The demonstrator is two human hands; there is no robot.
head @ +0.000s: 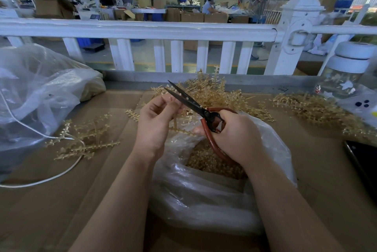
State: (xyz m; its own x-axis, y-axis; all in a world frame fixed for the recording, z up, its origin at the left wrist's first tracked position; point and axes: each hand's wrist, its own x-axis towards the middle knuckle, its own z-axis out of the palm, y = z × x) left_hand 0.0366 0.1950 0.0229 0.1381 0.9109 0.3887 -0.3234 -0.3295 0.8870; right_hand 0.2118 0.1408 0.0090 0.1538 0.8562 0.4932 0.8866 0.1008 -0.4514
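My left hand (pixel 157 117) pinches a sprue (pixel 182 131) by its upper end, just above the far rim of the bag (pixel 204 200), and the rest of the piece hangs towards the bag's mouth. My right hand (pixel 234 135) is wrapped round the red loops of the scissors (pixel 206 112), whose blades stand open and point up and away from the bag, the lower one at or very near my left fingertips. As I judge it, the step is snipping the small parts off the branch so they drop among the cut bits (pixel 206 160) inside the bag. To do it well I should feed the branch deep into the blades, near the pivot, where the cut takes least force. The edge should sit flush against the stem so no stub is left. My left fingertips should draw back from the blade line before I squeeze, as they sit close to it. The cut belongs right over the bag's opening, not past its rim, or bits will scatter on the desk (pixel 61 200). A short, firm squeeze should shear the plastic where a slow one might only bend it. The uncut heap (pixel 210 92) lies just beyond the bag, handy for the next piece
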